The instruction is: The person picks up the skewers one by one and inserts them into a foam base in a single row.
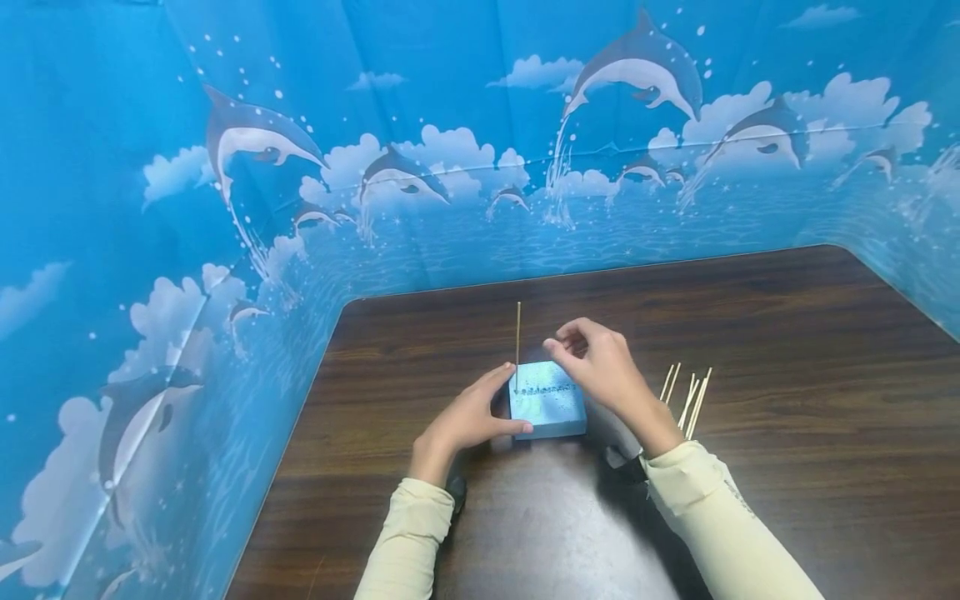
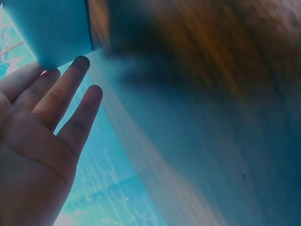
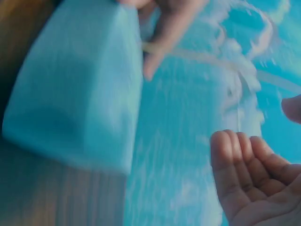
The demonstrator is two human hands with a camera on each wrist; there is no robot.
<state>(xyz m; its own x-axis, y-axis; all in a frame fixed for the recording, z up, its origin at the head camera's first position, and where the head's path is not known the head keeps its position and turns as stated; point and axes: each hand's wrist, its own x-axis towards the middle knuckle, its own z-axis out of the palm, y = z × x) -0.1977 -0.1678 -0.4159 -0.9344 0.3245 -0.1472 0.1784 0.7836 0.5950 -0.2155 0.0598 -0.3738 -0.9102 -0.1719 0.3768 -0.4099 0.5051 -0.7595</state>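
A light blue foam-like block (image 1: 551,415) sits on the table, with a row of small dark holes across its top. One thin wooden stick (image 1: 518,337) stands upright in it at the left end of that row. My left hand (image 1: 467,417) holds the block's left side, thumb at the front and index finger toward the back. Over the block's right rear corner hovers my right hand (image 1: 606,367), fingers bent and thumb apart, holding nothing visible. In the right wrist view, a gap shows between the right thumb (image 3: 292,109) and the fingers (image 3: 235,162).
Several loose thin sticks (image 1: 697,404) lie to the right of the block, partly hidden by the right forearm. The dark wood-grain table (image 1: 810,400) ends at a blue dolphin-print sheet (image 1: 450,233) at the back and sides.
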